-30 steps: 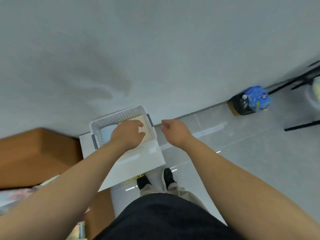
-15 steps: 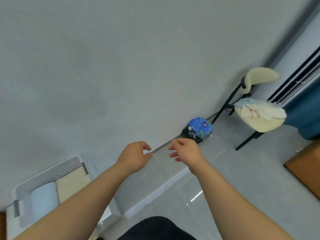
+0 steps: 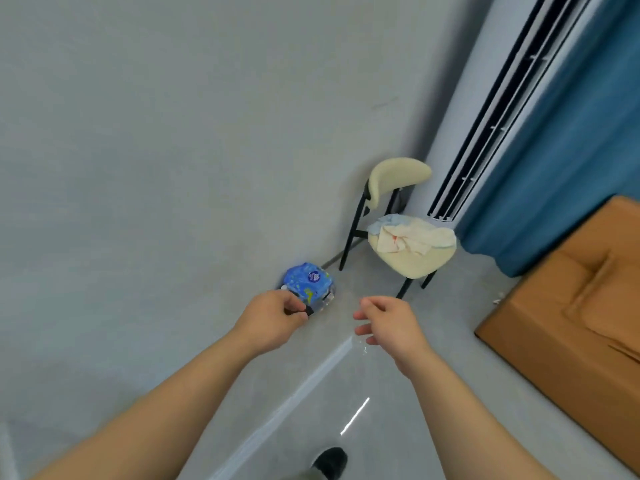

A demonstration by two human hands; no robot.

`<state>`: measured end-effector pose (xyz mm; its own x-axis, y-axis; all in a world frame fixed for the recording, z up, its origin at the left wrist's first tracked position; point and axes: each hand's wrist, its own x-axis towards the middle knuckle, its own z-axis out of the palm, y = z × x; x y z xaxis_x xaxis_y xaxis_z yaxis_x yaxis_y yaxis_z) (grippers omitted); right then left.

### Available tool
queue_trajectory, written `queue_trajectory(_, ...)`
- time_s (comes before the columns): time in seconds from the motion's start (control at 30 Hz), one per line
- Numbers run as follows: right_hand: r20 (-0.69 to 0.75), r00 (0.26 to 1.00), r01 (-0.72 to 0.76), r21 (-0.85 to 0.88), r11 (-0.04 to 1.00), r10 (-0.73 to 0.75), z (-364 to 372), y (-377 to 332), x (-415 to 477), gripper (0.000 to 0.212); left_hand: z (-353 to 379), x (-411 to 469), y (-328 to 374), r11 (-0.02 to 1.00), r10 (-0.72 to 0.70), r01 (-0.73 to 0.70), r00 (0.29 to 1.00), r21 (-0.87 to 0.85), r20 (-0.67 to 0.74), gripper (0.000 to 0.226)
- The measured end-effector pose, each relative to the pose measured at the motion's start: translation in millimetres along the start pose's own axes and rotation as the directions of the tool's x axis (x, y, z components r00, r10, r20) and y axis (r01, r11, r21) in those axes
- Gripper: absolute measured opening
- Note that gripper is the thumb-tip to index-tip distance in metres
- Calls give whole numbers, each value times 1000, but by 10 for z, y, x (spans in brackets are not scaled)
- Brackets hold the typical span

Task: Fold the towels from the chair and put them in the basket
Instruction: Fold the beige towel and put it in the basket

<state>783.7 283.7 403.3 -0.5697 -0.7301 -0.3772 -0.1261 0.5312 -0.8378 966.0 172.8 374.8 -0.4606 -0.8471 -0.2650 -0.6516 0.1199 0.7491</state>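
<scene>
The view has swung to the right since half a second ago: the white slatted basket has dropped out of sight at the lower left, and the chair now stands larger and closer to the middle. Both forearms remain stretched forward, the hands a little wider apart than before.

Nearest, the toe of a dark shoe [image 3: 330,460] shows at the bottom edge on the glossy grey tiled floor [image 3: 311,393]. Above it both bare forearms reach forward and upward. The left hand [image 3: 273,317] is seen back-up, its fingers loosely curled in with the thumb lying against the forefinger, holding nothing. The right hand [image 3: 391,323] is turned slightly inward, its fingers relaxed, a little spread and gently bent, also empty.

Just beyond the left hand's knuckles a blue printed plastic package [image 3: 306,278] sits at the foot of the plain grey wall [image 3: 173,133]. Farther on stands the cream padded chair with black metal legs [image 3: 412,265]; the crumpled cream and pale-blue towels [image 3: 408,235] lie in a heap on the back of its seat, well apart from both hands. To the right is a large brown boxy object [image 3: 571,323], and behind the chair a tall white unit with black slats [image 3: 491,116] beside a blue curtain [image 3: 571,150]
</scene>
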Motion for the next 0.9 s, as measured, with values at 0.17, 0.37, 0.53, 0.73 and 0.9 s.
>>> queue_trajectory(0.17,-55,998,-16,-40,999,14,-1064,297,783,19,945,736,718,996,16,-13,999,-92,33,4)
queue_trajectory(0.37,-79,996,-41,-155,987,29,-2492,483,1621,20,2040,1562,1782,972,-33,48,997,-229,67,5)
queue_trajectory(0.53,-147,988,-54,-74,996,42,-3567,594,2236,17,2736,2166,2903,976,17,12,991,-219,133,6)
queue_trajectory(0.73,-108,993,-51,-62,997,44,-4510,834,3147,15,3462,2857,3771,963,16,7,996,-271,85,7)
queue_trajectory(0.9,-25,1000,2,-130,991,-6,-5280,861,3813,22,3989,3242,4183,917,-115,119,993,-381,33,5)
